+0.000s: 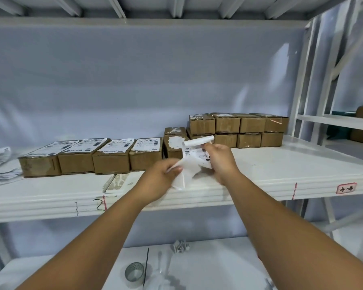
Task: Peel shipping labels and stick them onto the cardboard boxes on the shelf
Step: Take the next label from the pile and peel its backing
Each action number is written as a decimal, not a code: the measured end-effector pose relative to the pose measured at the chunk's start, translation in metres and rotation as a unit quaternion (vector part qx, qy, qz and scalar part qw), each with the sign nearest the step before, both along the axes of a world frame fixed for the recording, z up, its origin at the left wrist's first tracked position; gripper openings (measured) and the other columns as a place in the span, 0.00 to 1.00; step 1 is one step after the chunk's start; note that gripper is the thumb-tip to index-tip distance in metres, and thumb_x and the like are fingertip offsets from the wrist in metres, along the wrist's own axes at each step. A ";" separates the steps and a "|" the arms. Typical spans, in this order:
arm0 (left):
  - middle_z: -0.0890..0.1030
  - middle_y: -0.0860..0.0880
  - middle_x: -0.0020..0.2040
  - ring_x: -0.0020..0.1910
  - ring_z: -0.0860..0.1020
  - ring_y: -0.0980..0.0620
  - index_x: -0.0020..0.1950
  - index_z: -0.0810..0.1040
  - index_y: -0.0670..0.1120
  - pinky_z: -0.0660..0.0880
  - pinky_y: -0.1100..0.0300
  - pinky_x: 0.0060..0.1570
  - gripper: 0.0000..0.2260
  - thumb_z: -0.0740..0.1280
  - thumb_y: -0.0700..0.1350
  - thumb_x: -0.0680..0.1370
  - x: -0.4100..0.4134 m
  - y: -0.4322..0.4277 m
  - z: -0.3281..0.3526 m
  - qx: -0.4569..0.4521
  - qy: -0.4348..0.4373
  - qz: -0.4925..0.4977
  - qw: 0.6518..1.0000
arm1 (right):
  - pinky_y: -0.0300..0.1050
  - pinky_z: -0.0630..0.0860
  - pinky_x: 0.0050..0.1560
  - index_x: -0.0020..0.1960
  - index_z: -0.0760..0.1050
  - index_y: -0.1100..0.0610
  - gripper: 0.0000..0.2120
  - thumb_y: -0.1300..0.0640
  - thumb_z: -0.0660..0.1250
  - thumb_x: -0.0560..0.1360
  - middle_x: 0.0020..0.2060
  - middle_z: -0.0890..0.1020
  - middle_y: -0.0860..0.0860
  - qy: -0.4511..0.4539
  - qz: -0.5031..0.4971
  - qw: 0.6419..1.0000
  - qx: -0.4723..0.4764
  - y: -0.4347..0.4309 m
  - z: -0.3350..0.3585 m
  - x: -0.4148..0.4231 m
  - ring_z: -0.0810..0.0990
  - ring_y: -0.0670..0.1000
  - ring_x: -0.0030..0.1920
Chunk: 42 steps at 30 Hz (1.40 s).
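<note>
Both my hands are raised in front of the white shelf. My right hand grips a printed shipping label whose top edge curls over. My left hand pinches the white backing sheet, which bends away from the label's lower left. Several cardboard boxes with labels on top stand in a row at the left. Just behind my hands sits a box with torn label remains. A two-high stack of unlabelled boxes stands at the right rear.
Loose label sheets lie at the shelf's far left. Flat strips rest near the front edge. On the lower shelf sit a tape roll, a thin dark rod and crumpled paper. Another rack stands at the right.
</note>
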<state>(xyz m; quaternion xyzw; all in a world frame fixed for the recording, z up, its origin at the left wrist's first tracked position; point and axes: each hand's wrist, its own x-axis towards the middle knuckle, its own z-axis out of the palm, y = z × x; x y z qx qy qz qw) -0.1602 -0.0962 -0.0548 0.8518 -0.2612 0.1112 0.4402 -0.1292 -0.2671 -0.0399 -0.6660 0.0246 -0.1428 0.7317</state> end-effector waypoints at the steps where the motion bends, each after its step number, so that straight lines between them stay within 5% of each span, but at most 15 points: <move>1: 0.77 0.54 0.39 0.38 0.75 0.54 0.46 0.76 0.53 0.73 0.58 0.40 0.09 0.60 0.42 0.81 0.000 0.001 0.003 -0.056 0.016 0.006 0.998 | 0.61 0.81 0.44 0.41 0.79 0.58 0.09 0.53 0.65 0.75 0.39 0.84 0.58 -0.006 -0.001 1.000 -0.007 0.001 0.000 0.000 0.83 0.61 0.42; 3: 0.78 0.54 0.43 0.38 0.77 0.52 0.52 0.75 0.54 0.75 0.61 0.34 0.11 0.58 0.39 0.81 0.003 0.004 0.008 -0.127 0.023 0.040 0.991 | 0.57 0.79 0.49 0.41 0.78 0.57 0.10 0.52 0.66 0.75 0.40 0.84 0.56 -0.008 -0.013 1.000 -0.013 0.000 0.000 -0.002 0.82 0.59 0.43; 7: 0.73 0.50 0.39 0.26 0.73 0.51 0.61 0.69 0.57 0.67 0.64 0.22 0.17 0.53 0.37 0.81 0.004 0.022 0.010 -0.154 0.017 0.130 0.979 | 0.48 0.75 0.42 0.42 0.77 0.55 0.09 0.51 0.65 0.77 0.43 0.83 0.53 0.005 -0.013 1.000 0.015 -0.003 0.000 0.000 0.81 0.53 0.42; 12: 0.73 0.48 0.37 0.26 0.65 0.52 0.52 0.72 0.54 0.62 0.65 0.20 0.11 0.55 0.40 0.80 0.003 0.052 0.013 -0.189 -0.019 0.185 0.964 | 0.54 0.78 0.43 0.41 0.76 0.67 0.23 0.45 0.65 0.76 0.40 0.83 0.60 -0.079 -0.112 0.990 -0.028 0.034 0.014 0.000 0.82 0.61 0.41; 15: 0.75 0.49 0.40 0.29 0.70 0.53 0.48 0.74 0.49 0.65 0.63 0.25 0.06 0.60 0.49 0.81 -0.001 0.067 0.022 -0.213 -0.028 0.205 0.955 | 0.48 0.77 0.43 0.37 0.78 0.59 0.22 0.40 0.64 0.74 0.36 0.83 0.52 -0.107 -0.017 0.989 -0.097 0.084 0.032 -0.001 0.82 0.53 0.39; 17: 0.78 0.51 0.47 0.42 0.76 0.52 0.53 0.74 0.49 0.74 0.56 0.39 0.06 0.59 0.48 0.80 0.000 0.081 0.027 -0.262 -0.039 0.210 0.941 | 0.45 0.76 0.41 0.37 0.77 0.54 0.16 0.45 0.63 0.77 0.39 0.84 0.51 -0.100 0.055 0.987 -0.114 0.119 0.041 -0.005 0.81 0.51 0.39; 20: 0.71 0.48 0.61 0.57 0.73 0.49 0.64 0.71 0.55 0.72 0.51 0.58 0.16 0.55 0.41 0.79 -0.001 0.114 0.034 -0.320 -0.048 0.238 0.916 | 0.41 0.71 0.36 0.37 0.76 0.55 0.12 0.52 0.64 0.77 0.36 0.81 0.51 -0.092 0.098 0.989 -0.064 0.164 0.047 -0.006 0.79 0.50 0.37; 24: 0.63 0.48 0.63 0.56 0.68 0.51 0.71 0.68 0.49 0.65 0.65 0.58 0.23 0.53 0.33 0.78 -0.007 0.169 0.039 -0.240 -0.100 0.354 0.898 | 0.53 0.77 0.52 0.35 0.76 0.55 0.10 0.52 0.68 0.73 0.38 0.81 0.53 -0.056 0.135 0.989 0.005 0.217 0.047 -0.002 0.81 0.60 0.48; 28: 0.66 0.44 0.65 0.55 0.71 0.50 0.64 0.75 0.43 0.64 0.68 0.56 0.21 0.54 0.29 0.75 -0.010 0.222 0.041 -0.222 -0.161 0.432 0.859 | 0.49 0.73 0.46 0.39 0.76 0.58 0.11 0.50 0.67 0.72 0.39 0.78 0.54 -0.028 0.187 0.982 -0.019 0.260 0.045 0.000 0.77 0.55 0.42; 31: 0.67 0.44 0.62 0.47 0.70 0.50 0.54 0.75 0.43 0.64 0.67 0.48 0.16 0.56 0.29 0.73 -0.003 0.256 0.048 -0.250 -0.195 0.490 0.812 | 0.52 0.77 0.54 0.42 0.78 0.58 0.12 0.49 0.66 0.73 0.40 0.80 0.56 -0.044 0.200 0.978 -0.037 0.285 0.048 0.005 0.80 0.57 0.44; 35: 0.64 0.44 0.59 0.35 0.71 0.45 0.45 0.74 0.47 0.72 0.57 0.46 0.11 0.56 0.33 0.75 0.036 0.299 0.050 -0.294 -0.082 0.553 0.775 | 0.56 0.80 0.52 0.45 0.77 0.64 0.16 0.49 0.65 0.77 0.40 0.81 0.58 -0.075 0.179 0.981 -0.015 0.303 0.060 0.016 0.81 0.57 0.39; 38: 0.74 0.40 0.46 0.40 0.74 0.39 0.41 0.77 0.42 0.72 0.54 0.41 0.08 0.59 0.35 0.74 0.070 0.321 0.048 -0.282 -0.022 0.531 0.799 | 0.55 0.81 0.49 0.38 0.76 0.57 0.16 0.45 0.65 0.76 0.36 0.79 0.55 -0.067 0.171 0.983 -0.003 0.308 0.066 0.029 0.80 0.55 0.35; 40: 0.71 0.46 0.35 0.43 0.71 0.43 0.35 0.71 0.45 0.67 0.59 0.34 0.09 0.60 0.39 0.76 0.092 0.329 0.048 -0.318 0.001 0.478 0.819 | 0.52 0.82 0.45 0.37 0.76 0.56 0.17 0.43 0.65 0.76 0.36 0.79 0.55 -0.055 0.176 0.983 0.005 0.311 0.067 0.039 0.79 0.55 0.34; 42: 0.73 0.46 0.37 0.45 0.71 0.44 0.38 0.68 0.47 0.69 0.58 0.38 0.09 0.61 0.47 0.78 0.112 0.336 0.051 -0.400 0.042 0.425 0.811 | 0.48 0.82 0.40 0.39 0.76 0.58 0.18 0.43 0.65 0.76 0.40 0.79 0.57 -0.037 0.178 0.983 0.012 0.315 0.065 0.048 0.79 0.54 0.33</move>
